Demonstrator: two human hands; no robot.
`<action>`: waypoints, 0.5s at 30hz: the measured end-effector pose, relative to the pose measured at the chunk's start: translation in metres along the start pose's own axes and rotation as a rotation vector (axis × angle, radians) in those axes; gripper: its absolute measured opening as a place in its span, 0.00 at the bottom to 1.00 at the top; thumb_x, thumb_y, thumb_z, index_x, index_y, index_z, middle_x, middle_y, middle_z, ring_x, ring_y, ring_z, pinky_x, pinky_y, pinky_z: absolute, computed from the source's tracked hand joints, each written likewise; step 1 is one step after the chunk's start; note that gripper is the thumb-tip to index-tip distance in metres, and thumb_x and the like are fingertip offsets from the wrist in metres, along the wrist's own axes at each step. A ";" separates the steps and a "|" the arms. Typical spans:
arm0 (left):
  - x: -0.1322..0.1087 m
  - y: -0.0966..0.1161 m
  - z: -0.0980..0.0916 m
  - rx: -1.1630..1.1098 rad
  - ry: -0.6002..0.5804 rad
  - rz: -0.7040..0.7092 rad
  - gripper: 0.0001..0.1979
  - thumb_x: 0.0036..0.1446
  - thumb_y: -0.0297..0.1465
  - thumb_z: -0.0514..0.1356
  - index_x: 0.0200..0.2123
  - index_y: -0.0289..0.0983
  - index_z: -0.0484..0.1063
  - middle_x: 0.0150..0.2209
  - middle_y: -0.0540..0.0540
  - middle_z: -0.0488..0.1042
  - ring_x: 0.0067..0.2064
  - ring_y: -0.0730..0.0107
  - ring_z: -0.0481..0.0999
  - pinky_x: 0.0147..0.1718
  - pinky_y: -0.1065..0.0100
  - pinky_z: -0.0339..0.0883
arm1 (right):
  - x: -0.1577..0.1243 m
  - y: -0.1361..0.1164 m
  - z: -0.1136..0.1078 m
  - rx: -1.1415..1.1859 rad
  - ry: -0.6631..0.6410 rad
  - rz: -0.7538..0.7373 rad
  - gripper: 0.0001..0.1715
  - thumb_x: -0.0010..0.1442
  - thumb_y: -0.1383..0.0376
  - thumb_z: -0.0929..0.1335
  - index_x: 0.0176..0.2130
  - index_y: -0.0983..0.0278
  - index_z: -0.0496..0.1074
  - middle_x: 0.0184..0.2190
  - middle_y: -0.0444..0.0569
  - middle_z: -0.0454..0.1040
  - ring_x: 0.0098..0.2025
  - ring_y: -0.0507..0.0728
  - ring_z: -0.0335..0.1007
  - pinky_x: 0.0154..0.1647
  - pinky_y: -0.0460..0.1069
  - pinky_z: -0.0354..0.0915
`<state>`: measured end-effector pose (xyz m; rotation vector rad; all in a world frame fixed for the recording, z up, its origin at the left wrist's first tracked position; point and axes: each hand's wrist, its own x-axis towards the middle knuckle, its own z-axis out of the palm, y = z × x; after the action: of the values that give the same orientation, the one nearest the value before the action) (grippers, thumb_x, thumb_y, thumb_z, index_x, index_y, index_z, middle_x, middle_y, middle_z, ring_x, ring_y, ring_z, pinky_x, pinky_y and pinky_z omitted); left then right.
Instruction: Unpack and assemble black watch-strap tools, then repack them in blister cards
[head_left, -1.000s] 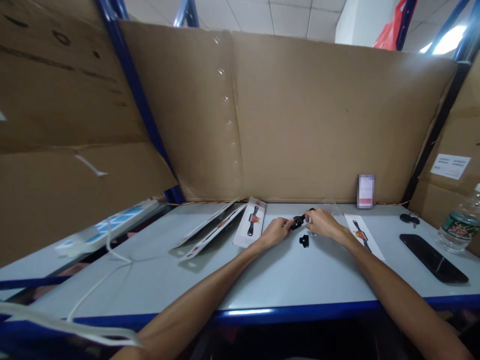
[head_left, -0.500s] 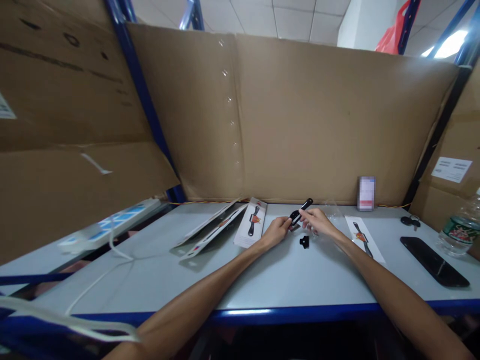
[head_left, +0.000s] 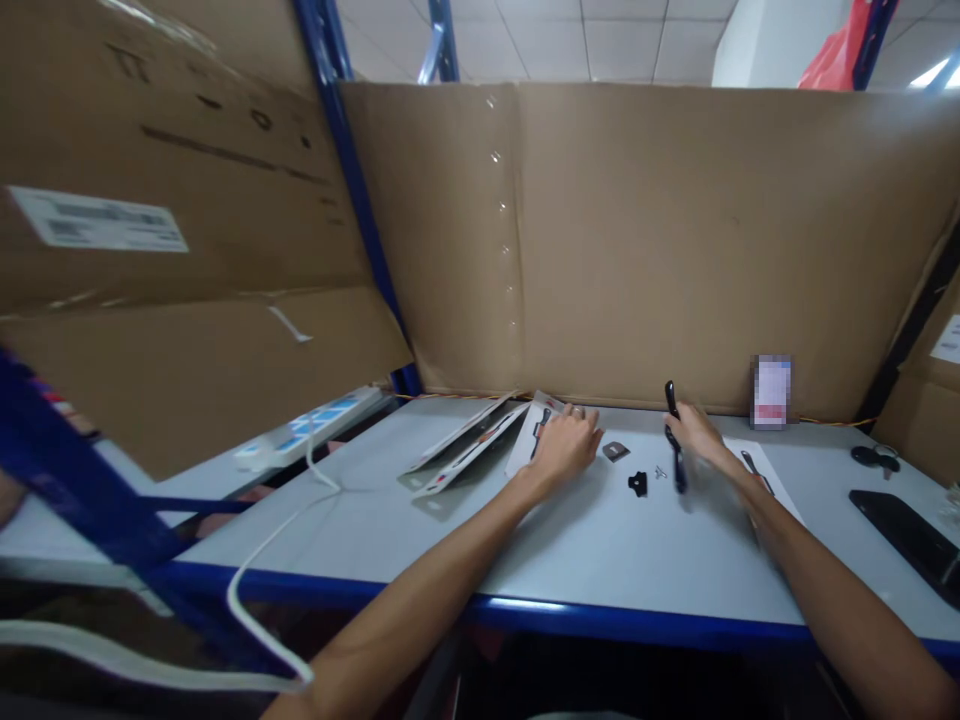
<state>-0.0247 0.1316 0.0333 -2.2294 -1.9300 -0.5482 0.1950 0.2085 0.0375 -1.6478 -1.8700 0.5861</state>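
My right hand point(head_left: 701, 440) is closed on a thin black strap point(head_left: 673, 432) that stands nearly upright above the grey table point(head_left: 525, 540). My left hand point(head_left: 564, 445) lies palm down on a white product card point(head_left: 534, 430), its fingers curled over the card. Between the hands a small dark flat piece point(head_left: 616, 451) and a small black part point(head_left: 637, 484) rest on the table. Another white card point(head_left: 757, 470) with a strap printed on it lies just right of my right hand.
Two flat packs point(head_left: 457, 455) lean at the left of the cards. A white power strip point(head_left: 311, 428) with its cord point(head_left: 262, 560) sits far left. A black phone point(head_left: 904, 530) and keys point(head_left: 870, 457) lie at the right. Cardboard sheets point(head_left: 637, 240) wall the back and left.
The hands have parted: my right hand carried the black strap rightward and upright, my left hand moved left onto the white card. The camera has swung to the left.
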 end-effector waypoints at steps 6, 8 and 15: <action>0.005 -0.051 -0.015 0.206 -0.081 -0.352 0.22 0.63 0.34 0.55 0.57 0.30 0.68 0.58 0.26 0.67 0.61 0.43 0.63 0.55 0.50 0.57 | -0.004 0.012 -0.001 -0.598 -0.057 -0.059 0.14 0.63 0.67 0.63 0.44 0.66 0.76 0.46 0.65 0.77 0.50 0.67 0.75 0.40 0.53 0.65; 0.007 -0.065 -0.014 0.183 -0.128 -0.413 0.22 0.63 0.35 0.55 0.55 0.28 0.70 0.55 0.24 0.70 0.58 0.42 0.67 0.52 0.52 0.61 | -0.007 0.012 0.004 -0.636 -0.077 -0.079 0.16 0.61 0.70 0.63 0.46 0.67 0.76 0.46 0.65 0.77 0.49 0.68 0.75 0.40 0.52 0.64; 0.019 -0.097 -0.002 0.068 -0.207 -0.497 0.23 0.64 0.40 0.49 0.50 0.35 0.77 0.53 0.28 0.75 0.57 0.42 0.71 0.50 0.53 0.64 | -0.008 0.012 0.011 -0.615 -0.037 -0.104 0.16 0.60 0.70 0.66 0.47 0.67 0.77 0.44 0.66 0.78 0.48 0.64 0.76 0.43 0.50 0.64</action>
<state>-0.1182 0.1652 0.0292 -1.8195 -2.5846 -0.3036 0.1976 0.2028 0.0206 -1.8901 -2.2940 -0.0191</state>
